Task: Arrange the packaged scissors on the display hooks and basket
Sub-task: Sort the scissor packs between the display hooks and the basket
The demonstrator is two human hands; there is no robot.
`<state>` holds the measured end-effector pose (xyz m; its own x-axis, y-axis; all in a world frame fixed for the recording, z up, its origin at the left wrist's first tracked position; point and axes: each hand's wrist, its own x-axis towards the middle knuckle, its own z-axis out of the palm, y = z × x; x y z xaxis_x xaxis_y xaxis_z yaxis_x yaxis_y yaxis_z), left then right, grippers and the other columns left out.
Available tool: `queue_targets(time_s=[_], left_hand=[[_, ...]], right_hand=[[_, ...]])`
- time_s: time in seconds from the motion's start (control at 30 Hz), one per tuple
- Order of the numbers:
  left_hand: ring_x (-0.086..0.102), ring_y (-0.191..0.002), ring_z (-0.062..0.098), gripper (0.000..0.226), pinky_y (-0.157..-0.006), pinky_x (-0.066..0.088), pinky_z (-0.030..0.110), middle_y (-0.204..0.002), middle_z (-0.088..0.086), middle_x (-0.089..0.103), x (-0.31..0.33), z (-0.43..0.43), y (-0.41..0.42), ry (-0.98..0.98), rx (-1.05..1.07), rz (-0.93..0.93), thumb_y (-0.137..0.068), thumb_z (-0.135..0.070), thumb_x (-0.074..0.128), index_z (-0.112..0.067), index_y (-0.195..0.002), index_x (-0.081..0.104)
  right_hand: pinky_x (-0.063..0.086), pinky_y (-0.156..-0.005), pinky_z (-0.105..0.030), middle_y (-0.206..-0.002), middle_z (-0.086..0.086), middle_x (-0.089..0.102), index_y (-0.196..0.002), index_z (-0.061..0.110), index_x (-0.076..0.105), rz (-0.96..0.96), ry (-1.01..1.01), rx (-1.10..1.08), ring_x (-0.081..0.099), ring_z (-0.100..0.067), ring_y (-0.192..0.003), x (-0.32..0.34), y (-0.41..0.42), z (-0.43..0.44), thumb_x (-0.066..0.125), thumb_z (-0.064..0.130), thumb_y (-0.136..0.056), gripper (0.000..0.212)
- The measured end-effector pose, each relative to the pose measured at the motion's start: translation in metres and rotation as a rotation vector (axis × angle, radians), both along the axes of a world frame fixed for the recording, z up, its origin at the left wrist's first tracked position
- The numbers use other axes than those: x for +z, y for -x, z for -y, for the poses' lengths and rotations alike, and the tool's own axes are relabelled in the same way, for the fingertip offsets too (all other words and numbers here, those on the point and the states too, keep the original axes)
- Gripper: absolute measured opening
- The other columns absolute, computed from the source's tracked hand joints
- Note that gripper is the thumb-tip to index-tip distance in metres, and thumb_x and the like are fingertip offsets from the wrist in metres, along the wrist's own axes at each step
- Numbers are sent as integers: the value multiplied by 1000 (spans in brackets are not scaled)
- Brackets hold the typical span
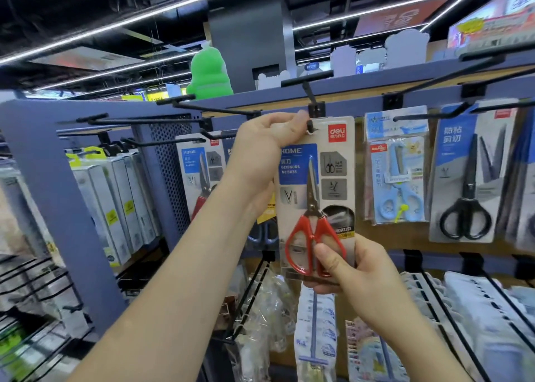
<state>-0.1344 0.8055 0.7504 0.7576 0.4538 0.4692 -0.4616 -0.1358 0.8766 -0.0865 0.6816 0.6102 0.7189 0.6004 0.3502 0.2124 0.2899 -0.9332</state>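
A carded pack of red-handled scissors (317,190) hangs upright at the middle of the display, its hole at the tip of a black hook (310,126). My left hand (266,147) pinches the pack's top left corner beside that hook. My right hand (344,268) grips the pack's bottom edge, thumb over the red handles. Another red-handled pack (199,173) hangs to the left, partly hidden by my left arm. A blue children's scissors pack (396,173) and a black scissors pack (469,179) hang to the right.
Bare black hooks (220,110) jut forward along the purple top rail. White boxed goods (115,207) hang at the left. Wire racks (451,303) with packets fill the lower shelf. A green plush figure (210,73) stands on top.
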Motion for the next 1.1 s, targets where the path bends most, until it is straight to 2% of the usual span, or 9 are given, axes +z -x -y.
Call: queue_targets(time_s=[0.1, 0.2, 0.33, 0.47, 0.57, 0.67, 0.9, 1.03, 1.1], left_hand=[[72, -93, 23, 11, -81, 60, 46, -100, 7, 73, -14, -6, -4, -99, 13, 0, -99, -10, 52, -18, -100, 59], [73, -86, 15, 16, -73, 61, 44, -97, 3, 74, -24, -11, -18, -287, 265, -8, -96, -16, 60, -30, -97, 54], [70, -87, 16, 18, -76, 58, 41, -94, 1, 73, -31, -22, -44, -414, 447, -56, -95, -23, 62, -23, -111, 54], [66, -94, 10, 62, -85, 56, 37, -99, -6, 68, -44, -31, -52, -577, 326, -177, -97, -9, 57, -32, -146, 29], [63, -79, -2, 77, -77, 54, 25, -80, -13, 62, -43, -33, -57, -649, 490, -141, -92, -9, 65, -33, -152, 24], [56, -66, -6, 71, -61, 43, 6, -75, -15, 58, -44, -31, -67, -695, 599, -110, -91, -11, 67, -29, -151, 32], [61, -98, 26, 61, -76, 43, 35, -117, 6, 59, -52, -29, -70, -953, 777, -139, -94, -18, 61, -19, -148, 34], [57, -97, 21, 54, -72, 37, 28, -123, 9, 51, -61, -22, -50, -993, 807, -128, -92, -18, 63, -13, -141, 42], [58, -94, 14, 50, -76, 40, 26, -123, 6, 53, -69, -18, -32, -944, 776, -69, -92, -17, 63, -16, -139, 46]], right_hand=[[57, -52, -24, -76, -14, 74, -84, 5, 63, -57, -7, -22, 74, -26, -67, -2, -5, -1, 65, 20, -86, 15], [58, -54, -28, -86, -17, 73, -90, 14, 63, -64, -10, -94, 74, -28, -74, -2, -9, -2, 65, 26, -87, 12], [60, -71, -36, -99, 15, 71, -101, 50, 53, 91, 46, -315, 70, -5, -89, -9, -23, -3, 58, 50, -88, 14], [54, -70, -37, -81, 14, 69, -91, 31, 57, 318, 270, -533, 64, -3, -76, -7, -39, -2, 54, 48, -95, 17], [53, -81, -36, -108, 10, 68, -128, 32, 46, 370, 394, -612, 65, -15, -98, 1, -45, -11, 52, 46, -97, 35], [47, -79, -34, -123, 1, 62, -143, 31, 29, 408, 459, -644, 63, -23, -106, 8, -49, -20, 48, 43, -100, 49], [42, -58, -33, -113, -1, 61, -135, 25, 29, 563, 814, -673, 65, -26, -86, 5, -58, -27, 38, 47, -101, 41], [48, -68, -35, -126, -4, 60, -150, 21, 21, 571, 804, -639, 64, -28, -100, 1, -45, -4, 41, 51, -100, 62], [47, -74, -33, -126, 1, 60, -150, 24, 28, 574, 758, -619, 61, -22, -105, 0, -35, 17, 44, 46, -100, 57]])
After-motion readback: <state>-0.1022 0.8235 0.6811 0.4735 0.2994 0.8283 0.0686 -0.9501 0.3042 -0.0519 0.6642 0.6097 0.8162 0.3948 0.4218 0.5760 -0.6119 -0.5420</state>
